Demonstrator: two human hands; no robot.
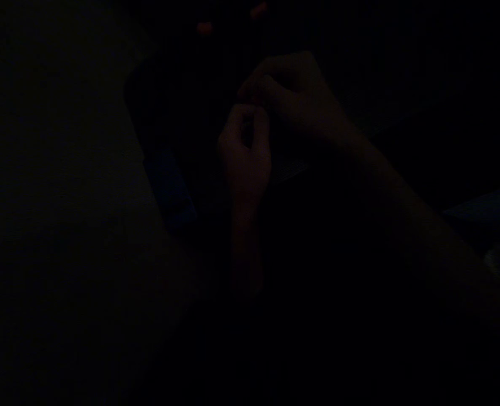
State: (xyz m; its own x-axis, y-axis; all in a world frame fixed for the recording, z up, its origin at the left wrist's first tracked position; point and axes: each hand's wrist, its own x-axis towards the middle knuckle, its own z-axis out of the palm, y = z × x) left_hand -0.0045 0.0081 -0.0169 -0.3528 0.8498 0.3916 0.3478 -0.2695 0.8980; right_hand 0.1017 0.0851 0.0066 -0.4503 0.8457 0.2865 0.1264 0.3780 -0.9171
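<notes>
- Left hand, one: bare, taken as the dial's centre for all entries; fingers bent, thumb and forefinger curled toward each other around a small dark gap.
- Left grip: tips drawn close together; whether they pinch anything cannot be told in this darkness.
- Right hand, one: bare, at one o'clock, just beside the left; knuckles arched, fingertips pointing to nine o'clock.
- Right grip: fingers bent, thumb near forefinger, a dark hollow between; whether it is pressed together or pinching something cannot be told.
- Fingertips of both hands: near one another; contact between them cannot be confirmed.
- Left forearm, one: running to six o'clock, fading into black.
- Right forearm, one: running to four o'clock, dimly lit.
- Table, one: near-black, below the hands and out to ten o'clock, where a rounded corner shows; surface detail lost.
- Blue piece, one: oblong, slanted, at eight o'clock, along the table's border; kind unclear.
- Orange spots, two: small, blurred, at eleven and twelve o'clock, well apart from the hands.
- Olive area, one: broad, dim, at nine o'clock, beyond the table.
- Bluish strip, one: faint, between three and four o'clock, at the far side.
</notes>
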